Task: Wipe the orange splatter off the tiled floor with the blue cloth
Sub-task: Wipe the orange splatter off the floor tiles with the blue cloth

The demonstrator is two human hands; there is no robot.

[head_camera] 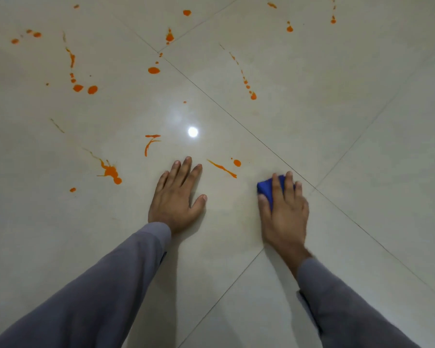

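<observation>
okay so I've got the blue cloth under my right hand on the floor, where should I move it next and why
Probably slide the folded blue cloth under your right hand forward and left onto the thin orange streak and the round orange drop beside it. They are the nearest splatter. Your left hand lies flat on the glossy cream tiled floor, bracing you.

Orange splatter (109, 170) on cream tiled floor (337, 109); blue cloth (268, 188); grey sleeves (106, 285).
</observation>
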